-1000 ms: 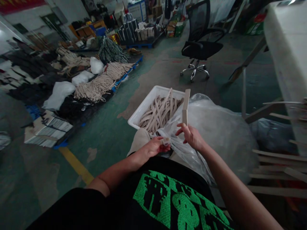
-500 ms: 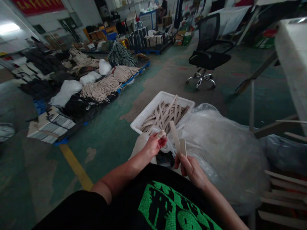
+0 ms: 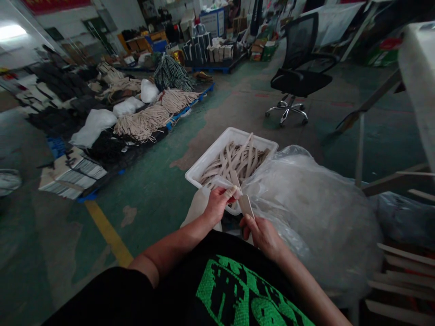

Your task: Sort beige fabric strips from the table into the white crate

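One beige strip (image 3: 245, 204) at frame centre, pinched between two hands.
Lower end clasped by right hand (image 3: 263, 234), fingers closed around it; upper part nipped by left hand (image 3: 215, 207) at the fingertips. Just behind, white bin (image 3: 207, 159) heaped with loose strips (image 3: 238, 160) – clear plastic bag (image 3: 312, 203) right of centre, office chair (image 3: 299, 72) upper right.

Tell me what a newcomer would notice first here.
Front and centre, the left hand and right hand pinch a pale strip just in front of a white tub heaped with more strips. A big clear bag bulges to the tub's right, and heaps of cord lie at far left.
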A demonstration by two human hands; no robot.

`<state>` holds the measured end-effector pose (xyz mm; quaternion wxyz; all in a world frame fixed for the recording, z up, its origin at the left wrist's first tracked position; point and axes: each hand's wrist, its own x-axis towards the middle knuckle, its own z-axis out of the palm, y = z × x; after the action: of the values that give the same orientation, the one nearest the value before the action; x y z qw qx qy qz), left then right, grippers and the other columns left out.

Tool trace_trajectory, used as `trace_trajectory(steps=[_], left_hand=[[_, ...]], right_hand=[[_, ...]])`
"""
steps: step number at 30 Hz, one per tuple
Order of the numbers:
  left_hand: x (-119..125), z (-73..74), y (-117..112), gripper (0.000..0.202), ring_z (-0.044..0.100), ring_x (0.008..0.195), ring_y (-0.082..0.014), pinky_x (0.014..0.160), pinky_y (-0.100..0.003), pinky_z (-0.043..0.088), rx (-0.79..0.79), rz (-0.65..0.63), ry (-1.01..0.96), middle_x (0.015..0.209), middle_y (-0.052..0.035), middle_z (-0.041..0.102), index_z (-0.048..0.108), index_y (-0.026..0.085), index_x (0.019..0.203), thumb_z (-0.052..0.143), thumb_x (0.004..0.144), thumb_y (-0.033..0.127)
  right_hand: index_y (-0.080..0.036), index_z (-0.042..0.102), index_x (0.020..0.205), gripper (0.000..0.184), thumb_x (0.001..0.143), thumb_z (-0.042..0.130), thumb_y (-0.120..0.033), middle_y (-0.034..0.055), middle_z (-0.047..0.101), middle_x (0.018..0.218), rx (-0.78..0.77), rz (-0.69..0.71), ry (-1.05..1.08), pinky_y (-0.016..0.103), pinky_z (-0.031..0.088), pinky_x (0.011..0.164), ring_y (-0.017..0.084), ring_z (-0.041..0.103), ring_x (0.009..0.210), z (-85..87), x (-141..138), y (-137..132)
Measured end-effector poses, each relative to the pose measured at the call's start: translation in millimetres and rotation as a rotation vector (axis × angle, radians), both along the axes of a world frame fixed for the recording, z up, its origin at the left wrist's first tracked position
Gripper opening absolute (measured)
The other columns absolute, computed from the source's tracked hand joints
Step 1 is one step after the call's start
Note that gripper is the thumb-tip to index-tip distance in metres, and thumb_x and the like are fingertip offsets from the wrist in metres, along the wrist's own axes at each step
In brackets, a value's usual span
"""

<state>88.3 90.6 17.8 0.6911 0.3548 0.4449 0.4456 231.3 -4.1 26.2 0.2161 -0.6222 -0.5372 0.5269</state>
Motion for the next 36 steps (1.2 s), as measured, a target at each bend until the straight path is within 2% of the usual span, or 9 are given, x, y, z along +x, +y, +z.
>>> trace_trajectory(steps=[5,12,14,17,24,29,33,36], left_hand=[[0,-1.4,1,0.043,0.059,0.067,-0.0134,0.066,-0.025,0.047,0.095,-0.011,0.090,0.071,-0.0035,0.068,0.071,0.016,0.070,0.081,0.067,0.057],[1,-8.6,1,0.042,0.054,0.061,-0.0118,0.061,-0.024,0.044,0.128,-0.014,0.178,0.068,-0.0023,0.068,0.073,0.016,0.072,0.079,0.068,0.057],[0,-11.3,2,0.042,0.055,0.061,-0.0122,0.061,-0.025,0.044,0.125,-0.016,0.183,0.070,-0.0029,0.069,0.073,0.016,0.074,0.080,0.068,0.057],[-1,-13.3,4,0.044,0.057,0.064,-0.0133,0.062,-0.025,0.045,0.109,-0.013,0.176,0.073,-0.0043,0.070,0.074,0.016,0.076,0.080,0.067,0.058],[-3,-13.3,2,0.044,0.059,0.066,-0.0138,0.064,-0.025,0.045,0.115,-0.040,0.177,0.074,-0.0045,0.070,0.075,0.015,0.077,0.078,0.070,0.059],[-2,-12.1,0,0.044,0.056,0.062,-0.0119,0.061,-0.024,0.044,0.108,-0.074,0.164,0.073,-0.0043,0.070,0.075,0.015,0.077,0.079,0.069,0.058],[-4,-12.7,0,0.045,0.056,0.061,-0.0104,0.061,-0.023,0.044,0.031,-0.101,0.092,0.071,-0.0027,0.068,0.074,0.014,0.077,0.087,0.061,0.054],[-5,-15.6,-7,0.046,0.056,0.061,-0.0100,0.060,-0.023,0.044,-0.052,-0.171,0.037,0.071,-0.0019,0.067,0.073,0.013,0.077,0.090,0.057,0.050]], right_hand=[[-0.023,0.063,0.085,0.058,0.098,0.022,-0.061,0.0044,0.073,0.070,0.037,0.033,-0.075,0.031,0.046,0.058,0.019,0.062,0.053,1.5,-1,0],[-0.024,0.064,0.077,0.052,0.100,0.026,-0.052,0.0051,0.073,0.072,0.047,0.107,-0.221,0.033,0.046,0.064,0.022,0.067,0.066,5.7,-3,6],[-0.024,0.064,0.075,0.053,0.100,0.026,-0.051,0.0058,0.073,0.073,0.033,0.122,-0.216,0.033,0.046,0.065,0.023,0.068,0.068,5.4,-3,6],[-0.024,0.065,0.082,0.052,0.100,0.026,-0.053,0.0053,0.073,0.073,0.017,0.113,-0.161,0.033,0.047,0.066,0.024,0.069,0.071,4.4,-2,3],[-0.022,0.066,0.088,0.057,0.100,0.022,-0.055,0.0046,0.073,0.073,0.002,0.095,-0.124,0.031,0.046,0.059,0.020,0.064,0.057,5.3,0,-1],[-0.021,0.066,0.083,0.056,0.099,0.025,-0.056,0.0045,0.073,0.070,0.022,0.068,-0.093,0.029,0.045,0.056,0.017,0.061,0.051,1.0,0,2],[-0.022,0.064,0.082,0.054,0.098,0.028,-0.059,0.0038,0.072,0.068,-0.021,0.043,-0.024,0.029,0.044,0.052,0.016,0.060,0.046,-2.7,1,4],[-0.023,0.063,0.082,0.053,0.096,0.030,-0.062,0.0025,0.069,0.063,-0.078,0.037,0.066,0.027,0.042,0.048,0.015,0.057,0.043,-3.9,1,8]])
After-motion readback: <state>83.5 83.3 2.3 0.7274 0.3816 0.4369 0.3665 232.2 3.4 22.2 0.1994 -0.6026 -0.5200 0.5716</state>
